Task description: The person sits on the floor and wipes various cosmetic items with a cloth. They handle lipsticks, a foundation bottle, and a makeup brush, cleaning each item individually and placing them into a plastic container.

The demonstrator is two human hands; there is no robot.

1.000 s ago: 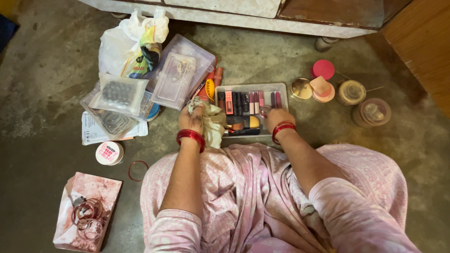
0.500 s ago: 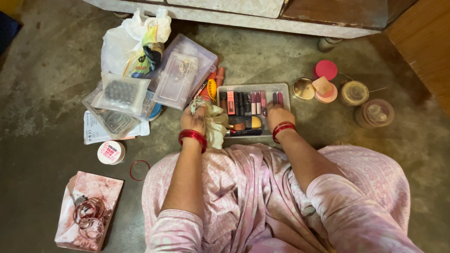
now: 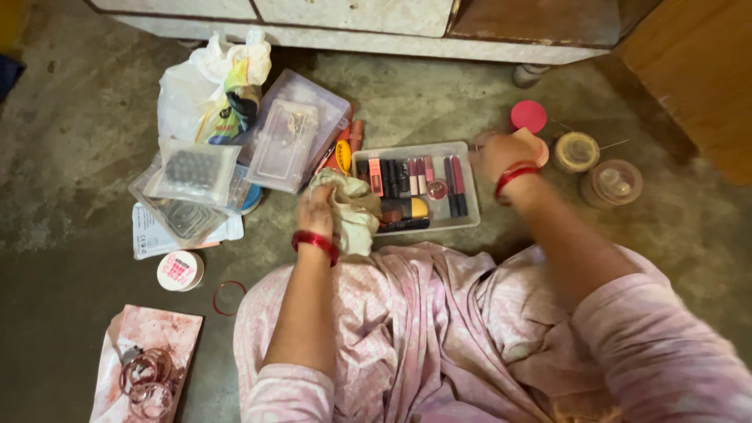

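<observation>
I sit on the floor in pink clothes, a red bangle on each wrist. My left hand (image 3: 316, 213) grips a crumpled pale cloth (image 3: 354, 210) at the left end of a clear tray (image 3: 407, 147) filled with lipsticks and small cosmetic pots. My right hand (image 3: 498, 153) is off the tray's right end, blurred, over a small peach round container (image 3: 542, 150). Whether its fingers hold anything is unclear.
Left of the tray lie a white plastic bag (image 3: 210, 86), clear plastic boxes (image 3: 296, 135) and packets (image 3: 192, 168). A white jar (image 3: 180, 270), a loose red bangle (image 3: 229, 298) and a pink box of bangles (image 3: 145, 368) sit front left. A pink lid (image 3: 529, 116) and two round clear containers (image 3: 611, 182) are right, a cabinet base (image 3: 352, 23) behind.
My right hand has left the tray and moved right, toward the small round containers. My left hand stays on the cloth at the tray's left end.
</observation>
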